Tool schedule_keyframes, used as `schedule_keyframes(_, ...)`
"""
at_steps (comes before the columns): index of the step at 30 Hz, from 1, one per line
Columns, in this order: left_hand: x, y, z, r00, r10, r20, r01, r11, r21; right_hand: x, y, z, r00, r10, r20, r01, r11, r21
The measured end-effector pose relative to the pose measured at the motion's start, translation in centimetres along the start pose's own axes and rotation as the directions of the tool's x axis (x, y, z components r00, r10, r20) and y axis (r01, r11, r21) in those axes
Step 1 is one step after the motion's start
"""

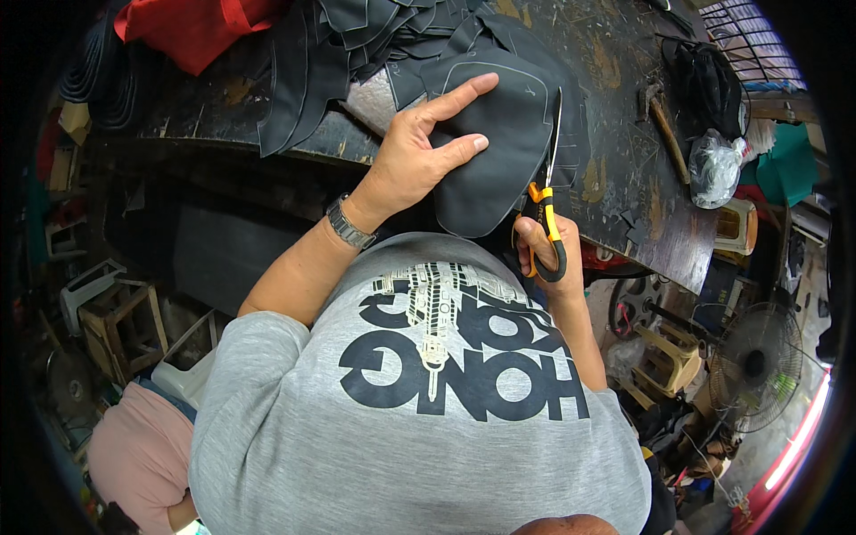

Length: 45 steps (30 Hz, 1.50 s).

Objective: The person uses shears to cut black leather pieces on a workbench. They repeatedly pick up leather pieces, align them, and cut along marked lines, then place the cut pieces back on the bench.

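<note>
My left hand (419, 152) rests on a dark grey shaped piece of material (499, 152), with the forefinger stretched out across it and a wristwatch (349, 227) on the wrist. My right hand (546, 259) grips scissors (546, 209) with black and orange handles. The blades point away from me along the right edge of the piece. The piece lies on a dark worn workbench (624, 134) and hangs over its near edge.
More dark cut pieces (357, 36) are piled at the back of the bench, beside red fabric (192, 27). A hammer (667, 125), a black bag (709, 85) and a clear plastic bag (713, 165) lie to the right. Stools (120, 325) and a fan (753, 366) stand on the floor.
</note>
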<state>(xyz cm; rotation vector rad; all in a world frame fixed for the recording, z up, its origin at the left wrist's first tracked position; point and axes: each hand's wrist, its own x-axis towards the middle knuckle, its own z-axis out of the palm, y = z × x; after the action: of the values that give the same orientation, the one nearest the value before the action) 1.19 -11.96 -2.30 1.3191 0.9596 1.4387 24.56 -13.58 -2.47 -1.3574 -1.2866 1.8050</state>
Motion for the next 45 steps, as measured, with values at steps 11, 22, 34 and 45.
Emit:
schedule_keyframes(11,0.4,0.3,-1.5,0.988,-0.102,0.119,0.109,0.992,-0.056,0.0,-0.6,-1.0,0.997,0.047,0.054,-0.049,0.998,0.032)
schedule_keyframes(22,0.2,0.7,-1.5,0.984,-0.070,0.162,0.076,0.997,-0.031,0.4,-0.4,-1.0,0.997,-0.052,0.049,0.050,0.998,0.036)
schedule_keyframes(34,2.4,0.7,-4.4,0.943,-0.089,0.321,0.081,0.996,0.038,-0.5,-0.2,-2.7,0.991,0.041,0.128,-0.041,0.999,0.002)
schedule_keyframes(45,3.9,-0.2,-6.0,0.957,-0.070,0.280,0.079,0.997,-0.021,-1.5,0.0,-2.8,0.979,0.126,0.161,-0.134,0.990,0.036)
